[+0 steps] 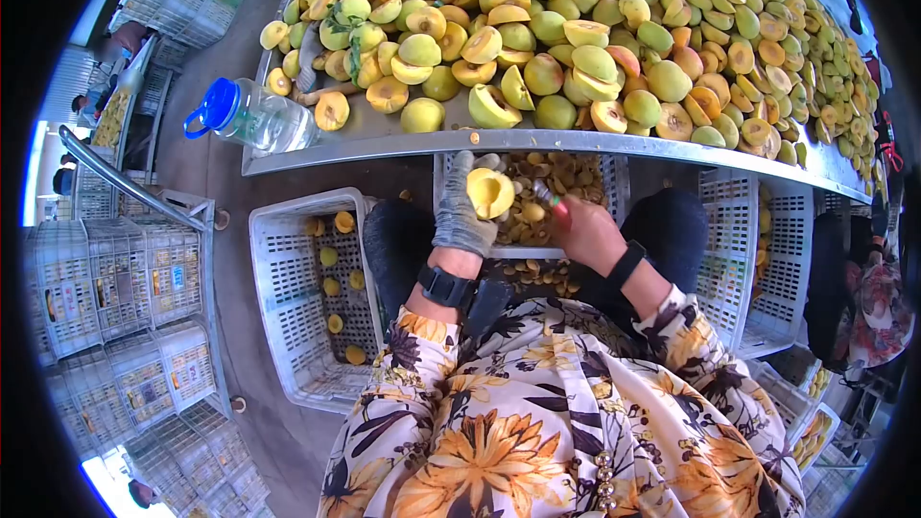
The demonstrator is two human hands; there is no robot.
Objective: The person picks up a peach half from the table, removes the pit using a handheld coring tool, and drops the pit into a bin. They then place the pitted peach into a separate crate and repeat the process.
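Near the view's centre, our gloved left hand [466, 211] pinched a hollowed fruit half [490, 194]. Towards its three o'clock, our right hand [589, 236] curled its fingers around a small tool [546, 194] (metal-tipped, apart from the fruit). A blue-capped bottle [280, 121] sat at ten o'clock.

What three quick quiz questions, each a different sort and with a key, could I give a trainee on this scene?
1. True or false: the right hand wears a glove.
2. Where on the table is the blue-capped bottle? A) right end; B) middle; C) left end.
3. Fill in: the left hand holds a fruit half with ____ flesh.

Key: 1 false; 2 C; 3 yellow.
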